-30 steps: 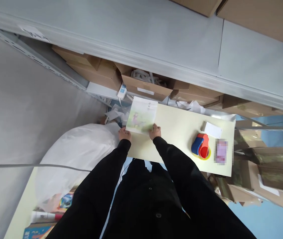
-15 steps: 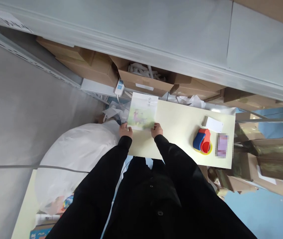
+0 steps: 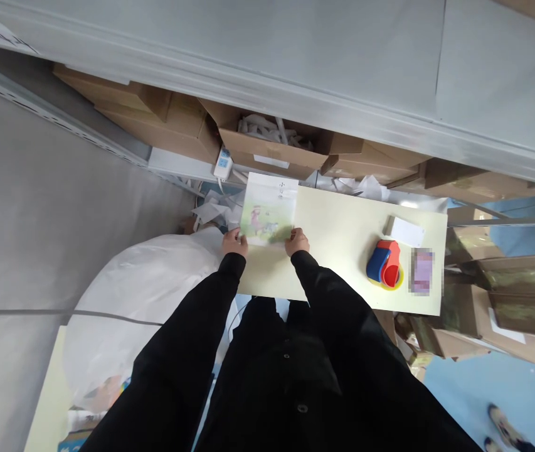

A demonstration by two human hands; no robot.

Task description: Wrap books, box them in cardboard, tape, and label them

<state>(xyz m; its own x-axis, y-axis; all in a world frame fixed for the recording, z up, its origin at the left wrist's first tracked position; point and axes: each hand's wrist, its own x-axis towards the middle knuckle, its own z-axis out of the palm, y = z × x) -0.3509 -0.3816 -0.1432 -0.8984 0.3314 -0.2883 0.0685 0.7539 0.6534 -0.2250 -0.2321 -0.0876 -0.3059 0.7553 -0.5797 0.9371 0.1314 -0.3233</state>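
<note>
A thin picture book [image 3: 271,204] with a pale cover, a drawn figure on green and dark characters near its top lies at the left end of the cream table [image 3: 337,232]. My left hand [image 3: 234,243] is closed on its lower left corner. At the lower right corner my right hand [image 3: 297,242] grips it, fingers curled. Some fingertips of both hands are hidden from above. Farther right on the table are a red and blue tape dispenser [image 3: 382,262] with yellowish tape, a small white box [image 3: 405,231] and a blurred-out purple item [image 3: 422,272].
A grey metal shelf [image 3: 258,75] overhangs the table's far side, with open cardboard boxes [image 3: 274,152] beneath it. A big white plastic bag [image 3: 145,282] bulges at the left. Cartons [image 3: 521,276] pile up at the right. A person's shoe [image 3: 502,422] shows at the lower right.
The view has shifted slightly, and another person's feet have come into sight at the lower right. Both hands stay at the book's lower corners.
</note>
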